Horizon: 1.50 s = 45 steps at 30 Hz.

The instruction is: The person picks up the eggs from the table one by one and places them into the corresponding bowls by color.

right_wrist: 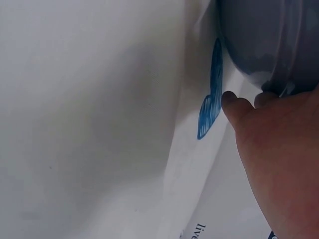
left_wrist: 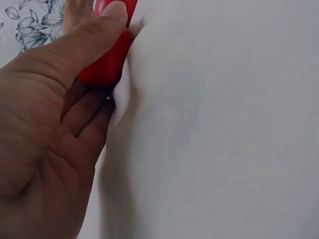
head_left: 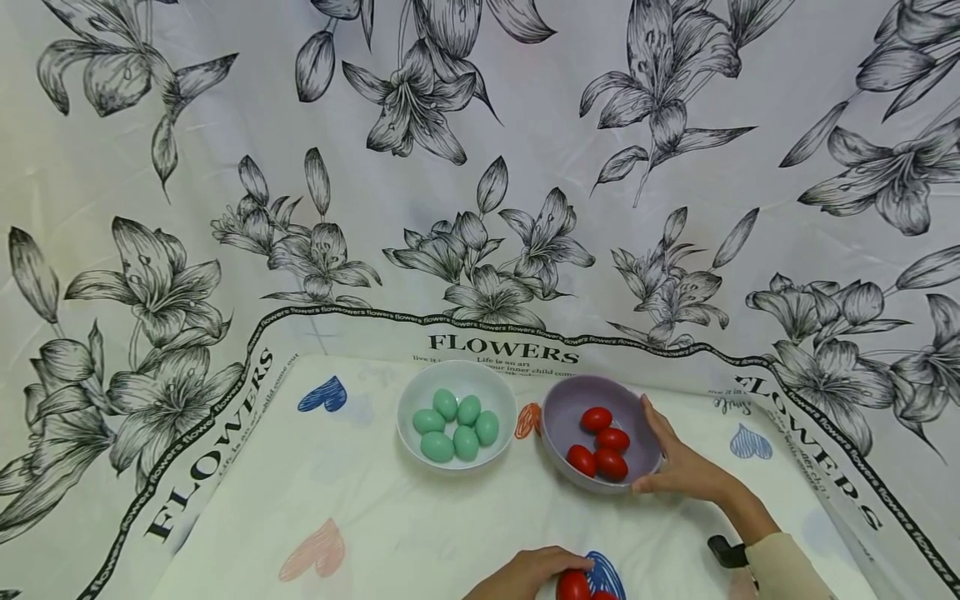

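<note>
At the lower edge of the head view, my left hand (head_left: 528, 573) is around two smooth red eggs (head_left: 573, 586), close over the cloth. In the left wrist view its thumb lies across the red eggs (left_wrist: 105, 64), with fingers behind them. My right hand (head_left: 686, 468) grips the right side of a purple bowl (head_left: 558, 462), thumb low at the near side and fingers at the rim. Several red eggs (head_left: 612, 439) lie inside that bowl. From the right wrist, the bowl's outer wall (right_wrist: 264, 40) shows above the hand, with some fingers hidden.
A white bowl (head_left: 405, 421) of several pale green eggs (head_left: 438, 447) stands left of the purple one. Both rest on a white cloth (head_left: 390, 533) printed with hearts. Behind rises a flower-printed hanging (head_left: 525, 125). A black strap piece (head_left: 726, 552) sits by the right wrist.
</note>
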Tool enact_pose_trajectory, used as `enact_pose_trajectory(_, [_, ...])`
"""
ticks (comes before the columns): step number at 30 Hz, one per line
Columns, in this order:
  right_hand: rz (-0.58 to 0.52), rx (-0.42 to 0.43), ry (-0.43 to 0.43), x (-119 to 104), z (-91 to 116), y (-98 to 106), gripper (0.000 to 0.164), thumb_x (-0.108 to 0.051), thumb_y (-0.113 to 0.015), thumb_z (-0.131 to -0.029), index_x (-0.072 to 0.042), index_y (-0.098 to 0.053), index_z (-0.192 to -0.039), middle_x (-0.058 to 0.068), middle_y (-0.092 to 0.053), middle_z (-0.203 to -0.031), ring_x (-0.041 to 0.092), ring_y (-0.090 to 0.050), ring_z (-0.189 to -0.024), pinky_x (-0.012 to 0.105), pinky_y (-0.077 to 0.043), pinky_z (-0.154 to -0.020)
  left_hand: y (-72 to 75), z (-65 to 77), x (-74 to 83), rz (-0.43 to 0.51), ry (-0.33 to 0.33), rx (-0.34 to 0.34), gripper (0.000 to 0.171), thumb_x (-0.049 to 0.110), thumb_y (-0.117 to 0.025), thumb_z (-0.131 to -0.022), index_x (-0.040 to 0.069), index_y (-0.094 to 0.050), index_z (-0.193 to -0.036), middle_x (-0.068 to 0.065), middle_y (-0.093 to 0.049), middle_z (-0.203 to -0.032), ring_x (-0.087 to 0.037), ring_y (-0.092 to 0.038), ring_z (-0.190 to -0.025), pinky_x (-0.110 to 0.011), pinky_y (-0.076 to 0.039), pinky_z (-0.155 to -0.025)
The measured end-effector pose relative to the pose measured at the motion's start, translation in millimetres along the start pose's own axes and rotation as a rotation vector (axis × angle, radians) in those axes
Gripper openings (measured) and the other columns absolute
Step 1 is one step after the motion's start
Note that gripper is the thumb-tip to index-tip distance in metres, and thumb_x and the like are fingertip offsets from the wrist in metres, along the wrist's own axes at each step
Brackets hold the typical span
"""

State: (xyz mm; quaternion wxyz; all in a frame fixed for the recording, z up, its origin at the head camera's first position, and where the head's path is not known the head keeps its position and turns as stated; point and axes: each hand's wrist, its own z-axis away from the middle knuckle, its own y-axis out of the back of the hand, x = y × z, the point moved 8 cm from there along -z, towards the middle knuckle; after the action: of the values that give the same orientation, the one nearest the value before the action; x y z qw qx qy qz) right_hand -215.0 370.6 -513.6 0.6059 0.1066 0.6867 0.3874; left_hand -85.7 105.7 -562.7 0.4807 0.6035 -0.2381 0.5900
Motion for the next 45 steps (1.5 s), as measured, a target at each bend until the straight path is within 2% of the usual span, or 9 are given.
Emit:
enact_pose_trajectory(3, [-0.003, 0.002, 0.0, 1.3, 0.0, 0.0, 0.146, -0.028, -0.096, -0.073, -0.02, 0.013, -0.17, 0.025, 0.007, -0.174, 0.059, -0.008, -0.154, 0.08, -0.03, -0.111, 1.0, -0.5, 2.2, 0.001, -0.002, 0.007, 0.066, 0.032, -0.081, -0.093, 0.042, -0.052, -0.152, 0.017, -0.054, -0.151, 0.003, -0.05, -0.129, -0.027, -0.053, -0.103])
enact_pose_trajectory(9, [0.0, 0.002, 0.0, 3.8, 0.4, -0.3, 0.146, -0.028, -0.096, -0.073, -0.028, 0.014, -0.169, 0.024, 0.007, -0.175, 0.059, -0.008, -0.154, 0.079, -0.031, -0.111, 9.4, 2.6, 14.4, 0.041, -0.018, 0.045, 0.067, 0.03, -0.083, -0.092, 0.039, -0.054, -0.151, 0.017, -0.054, -0.151, 0.002, -0.051, -0.129, -0.025, -0.055, -0.1])
enact_pose_trajectory(15, [0.01, 0.006, 0.019, 3.9, -0.3, 0.6, 0.146, -0.028, -0.096, -0.073, -0.027, 0.013, -0.169, 0.023, 0.006, -0.175, 0.059, -0.008, -0.154, 0.08, -0.029, -0.111, 29.3, 8.4, 37.2, 0.077, -0.038, 0.169, 0.058, 0.036, -0.082, -0.094, 0.043, -0.058, -0.147, 0.019, -0.059, -0.146, 0.001, -0.054, -0.126, -0.028, -0.057, -0.098])
enact_pose_trajectory(20, [0.023, 0.015, 0.02, 6.8, -0.4, 2.3, 0.147, -0.028, -0.097, -0.073, -0.024, 0.014, -0.169, 0.023, 0.006, -0.175, 0.057, -0.009, -0.154, 0.079, -0.028, -0.112, 55.6, 8.2, 59.6, -0.046, -0.157, 0.266, 0.059, 0.04, -0.08, -0.096, 0.044, -0.055, -0.149, 0.022, -0.06, -0.143, 0.0, -0.055, -0.131, -0.032, -0.055, -0.105])
enact_pose_trajectory(26, [0.024, 0.013, 0.019, 5.9, 0.3, 2.6, 0.146, -0.028, -0.096, -0.073, -0.016, 0.012, -0.17, 0.023, 0.006, -0.175, 0.056, -0.009, -0.155, 0.075, -0.029, -0.113, 85.9, 0.5, 83.6, -0.214, -0.359, 0.318, 0.06, 0.036, -0.08, -0.097, 0.032, -0.055, -0.152, 0.016, -0.061, -0.146, -0.002, -0.057, -0.133, -0.029, -0.049, -0.112])
enact_pose_trajectory(32, [0.007, 0.001, 0.025, 6.3, -0.3, -0.7, 0.144, -0.027, -0.095, -0.075, -0.02, 0.013, -0.17, 0.022, 0.006, -0.175, 0.056, -0.01, -0.155, 0.075, -0.031, -0.112, 111.5, -13.9, 96.3, -0.32, -0.429, 0.34, 0.059, 0.029, -0.081, -0.097, 0.027, -0.056, -0.15, 0.013, -0.063, -0.142, -0.001, -0.059, -0.13, -0.027, -0.049, -0.111])
enact_pose_trajectory(35, [-0.011, 0.001, 0.028, 8.9, -0.6, -1.3, 0.145, -0.028, -0.095, -0.074, -0.025, 0.014, -0.169, 0.022, 0.006, -0.175, 0.058, -0.009, -0.155, 0.079, -0.029, -0.112, 124.8, -25.9, 96.3, -0.332, -0.419, 0.348, 0.059, 0.028, -0.082, -0.096, 0.026, -0.057, -0.149, 0.009, -0.063, -0.143, -0.002, -0.059, -0.129, -0.027, -0.05, -0.11])
enact_pose_trajectory(39, [-0.009, 0.006, 0.032, 9.3, -0.7, -0.4, 0.145, -0.03, -0.096, -0.074, -0.025, 0.013, -0.169, 0.022, 0.006, -0.175, 0.059, -0.009, -0.154, 0.08, -0.032, -0.11, 140.8, -44.2, 92.6, -0.364, -0.349, 0.354, 0.059, 0.027, -0.082, -0.096, 0.024, -0.058, -0.149, 0.007, -0.062, -0.146, -0.005, -0.056, -0.133, -0.029, -0.047, -0.113])
enact_pose_trajectory(45, [-0.003, 0.007, 0.039, 5.9, -0.7, 0.7, 0.145, -0.031, -0.096, -0.075, -0.019, 0.013, -0.17, 0.022, 0.007, -0.175, 0.059, -0.008, -0.154, 0.08, -0.032, -0.11, 157.3, -77.1, 82.4, -0.397, -0.269, 0.332, 0.055, 0.022, -0.081, -0.094, 0.019, -0.061, -0.146, 0.003, -0.067, -0.141, -0.004, -0.06, -0.124, -0.027, -0.053, -0.106])
